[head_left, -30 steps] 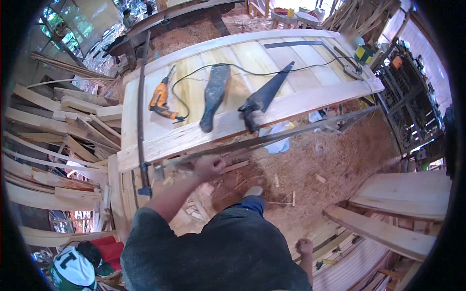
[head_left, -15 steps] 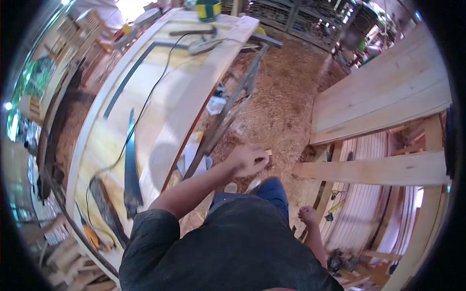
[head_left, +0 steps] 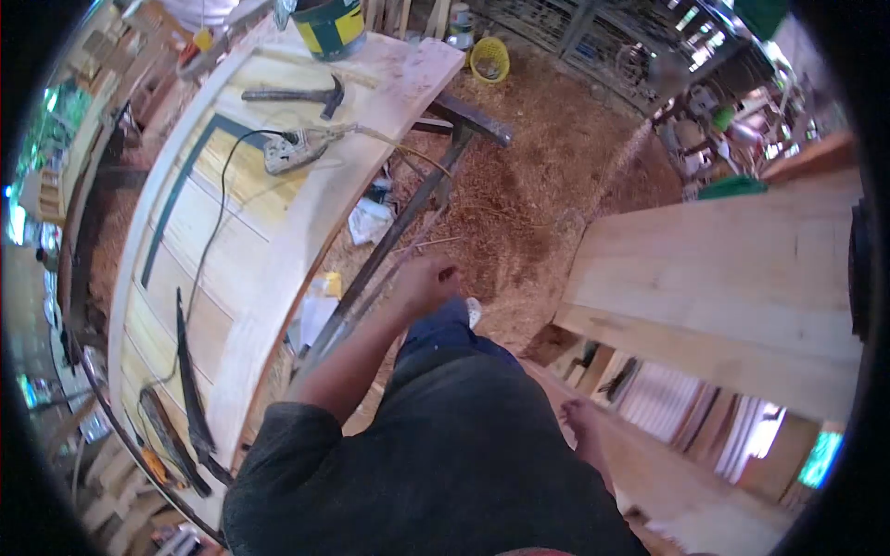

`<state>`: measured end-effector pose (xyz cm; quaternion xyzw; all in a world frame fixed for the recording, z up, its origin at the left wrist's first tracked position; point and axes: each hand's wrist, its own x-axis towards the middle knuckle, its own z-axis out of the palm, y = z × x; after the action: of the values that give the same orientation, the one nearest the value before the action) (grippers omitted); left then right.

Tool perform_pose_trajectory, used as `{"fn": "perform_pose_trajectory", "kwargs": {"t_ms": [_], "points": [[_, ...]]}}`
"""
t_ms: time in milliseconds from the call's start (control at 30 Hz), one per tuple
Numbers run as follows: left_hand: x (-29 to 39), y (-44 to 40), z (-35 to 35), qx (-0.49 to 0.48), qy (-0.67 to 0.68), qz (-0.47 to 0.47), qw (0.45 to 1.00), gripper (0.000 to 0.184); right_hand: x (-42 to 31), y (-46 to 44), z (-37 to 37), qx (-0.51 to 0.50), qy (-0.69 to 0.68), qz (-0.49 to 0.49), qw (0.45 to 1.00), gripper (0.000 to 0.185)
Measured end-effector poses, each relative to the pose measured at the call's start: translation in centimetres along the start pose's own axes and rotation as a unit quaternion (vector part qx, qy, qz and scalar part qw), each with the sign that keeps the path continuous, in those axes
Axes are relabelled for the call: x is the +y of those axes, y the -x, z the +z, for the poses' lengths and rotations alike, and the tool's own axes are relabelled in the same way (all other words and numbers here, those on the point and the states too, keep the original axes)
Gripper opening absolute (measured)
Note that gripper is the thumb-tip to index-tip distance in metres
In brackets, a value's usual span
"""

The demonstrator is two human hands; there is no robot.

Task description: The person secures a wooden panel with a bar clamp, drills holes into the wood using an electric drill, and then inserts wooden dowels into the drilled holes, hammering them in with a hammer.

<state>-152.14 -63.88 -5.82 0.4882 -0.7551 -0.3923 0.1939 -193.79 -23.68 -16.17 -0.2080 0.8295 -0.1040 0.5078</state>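
Observation:
My left hand [head_left: 428,282] is in the air in front of my body, right of the workbench, its fingers curled with nothing seen in them. Lower down, at my other side, my right hand [head_left: 580,417] hangs loosely curled and empty, near a wooden board [head_left: 667,477]. Neither hand touches a tool. On the wooden panel [head_left: 269,250] lie a hammer [head_left: 295,95], a power strip [head_left: 289,153] with a black cord, a dark metal square [head_left: 181,190], a handsaw [head_left: 187,380], a dark long tool [head_left: 169,435] and, partly hidden, an orange drill [head_left: 156,463].
A green and yellow bucket [head_left: 331,30] stands at the panel's far end. Beyond it, a yellow basket [head_left: 489,60] rests on the shavings-covered floor [head_left: 528,157]. Large planks [head_left: 714,278] fill the right side. A metal bar [head_left: 389,246] runs beside the panel.
The view has swung right and moved along the panel; the hammer, bucket and basket show more fully. My left hand has stayed raised and curled, my right hand low at my side.

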Motion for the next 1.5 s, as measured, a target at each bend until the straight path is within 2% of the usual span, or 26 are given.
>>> {"fn": "perform_pose_trajectory", "kwargs": {"t_ms": [33, 67, 100, 200, 300, 500, 600, 667, 733, 800, 833, 867, 900, 967, 1000, 1033, 1067, 1100, 1133, 1167, 1200, 1267, 1333, 1367, 1433, 1500], "points": [[1.1, -2.7, -0.9, 0.018, 0.016, 0.001, 1.0, 0.017, -5.4, -0.9, -3.8, 0.005, 0.002, 0.051, 0.999, 0.021], [2.0, -5.1, -1.5, 0.037, 0.03, 0.003, 0.999, 0.018, -7.3, -4.5, -6.8, 0.041, 0.039, 0.009, 0.998, 0.018], [2.7, -7.7, -2.0, 0.056, 0.039, 0.0, 0.998, 0.018, -13.9, -4.8, -9.7, 0.051, 0.106, -0.045, 0.992, 0.016], [3.8, -14.9, -2.4, 0.1, 0.08, -0.012, 0.992, 0.02, -23.1, -14.2, -16.3, 0.088, 0.12, -0.125, 0.981, 0.019], [3.0, -22.5, -1.7, 0.107, 0.13, -0.022, 0.985, 0.021, -37.4, -17.9, -18.4, 0.079, 0.113, -0.149, 0.979, 0.021], [2.6, -37.0, 0.4, 0.101, 0.118, 0.016, 0.988, 0.02, -53.2, -27.3, -22.5, -0.016, 0.232, -0.228, 0.946, 0.027], [5.8, -42.5, -1.4, 0.101, 0.105, 0.045, 0.988, 0.02, -58.8, -27.5, -24.3, 0.028, 0.216, -0.215, 0.952, 0.029], [7.1, -46.1, -3.0, 0.11, 0.117, 0.031, 0.986, 0.02, -57.1, -33.5, -28.1, -0.053, 0.14, -0.167, 0.975, 0.026], [6.0, -49.7, -3.5, 0.173, 0.129, 0.019, 0.976, 0.018, -55.8, -40.9, -32.5, -0.162, 0.073, -0.099, 0.979, 0.019], [4.4, -52.2, -3.4, 0.232, 0.135, -0.003, 0.963, 0.017, -59.4, -41.7, -33.5, -0.14, 0.242, -0.079, 0.957, 0.018], [3.9, -53.0, -3.5, 0.23, 0.123, -0.042, 0.964, 0.018, -58.8, -44.7, -35.2, -0.151, 0.232, -0.074, 0.958, 0.017], [3.3, -53.5, -4.1, 0.231, 0.109, -0.081, 0.963, 0.018, -57.9, -48.5, -37.3, -0.17, 0.181, -0.063, 0.966, 0.017], [2.9, -54.0, -4.6, 0.237, 0.091, -0.118, 0.96, 0.018, -53.9, -56.0, -40.7, -0.214, 0.005, -0.022, 0.977, 0.017], [1.8, -54.4, -3.9, 0.289, 0.067, -0.163, 0.941, 0.018, -53.1, -67.9, -46.3, -0.292, -0.218, 0.065, 0.929, 0.016], [1.4, -54.8, -3.7, 0.31, 0.05, -0.181, 0.932, 0.018, -59.5, -67.3, -46.5, -0.277, -0.104, 0.0, 0.955, 0.016], [1.7, -55.3, -3.7, 0.329, 0.054, -0.228, 0.915, 0.019, -66.0, -66.8, -46.5, -0.254, 0.064, -0.083, 0.961, 0.016], [2.4, -55.8, -3.4, 0.339, 0.057, -0.269, 0.9, 0.019, -72.0, -66.7, -46.5, -0.218, 0.284, -0.2, 0.912, 0.017], [3.4, -56.7, -2.8, 0.344, 0.064, -0.308, 0.885, 0.019, -76.3, -69.1, -47.1, -0.188, 0.448, -0.363, 0.795, 0.017], [4.3, -58.0, -2.4, 0.358, 0.086, -0.312, 0.876, 0.019, -81.0, -71.0, -47.1, -0.14, 0.51, -0.467, 0.709, 0.018], [4.9, -59.3, -2.4, 0.375, 0.105, -0.315, 0.866, 0.019, -85.3, -73.0, -47.1, -0.107, 0.514, -0.517, 0.676, 0.02], [5.5, -60.2, -2.5, 0.392, 0.126, -0.32, 0.853, 0.018, -89.1, -73.9, -46.5, -0.1, 0.465, -0.479, 0.738, 0.021], [6.1, -62.1, -3.5, 0.465, 0.114, -0.304, 0.824, 0.026, -97.1, -71.8, -43.1, -0.082, 0.238, -0.277, 0.927, 0.019], [6.3, -63.8, -6.1, 0.563, 0.053, -0.297, 0.769, 0.034, -103.0, -70.9, -40.5, -0.099, 0.276, -0.361, 0.885, 0.02], [7.2, -64.1, -8.5, 0.588, 0.008, -0.354, 0.728, 0.049, -105.3, -70.7, -39.1, -0.105, 0.294, -0.4, 0.862, 0.021], [4.1, -62.6, -11.6, 0.668, -0.074, -0.362, 0.646, 0.062, -108.7, -69.9, -35.3, -0.129, 0.325, -0.348, 0.87, 0.022], [3.4, -61.6, -16.4, 0.707, -0.072, -0.409, 0.573, 0.082, -110.1, -72.5, -32.6, -0.163, 0.335, -0.334, 0.866, 0.022]]}}
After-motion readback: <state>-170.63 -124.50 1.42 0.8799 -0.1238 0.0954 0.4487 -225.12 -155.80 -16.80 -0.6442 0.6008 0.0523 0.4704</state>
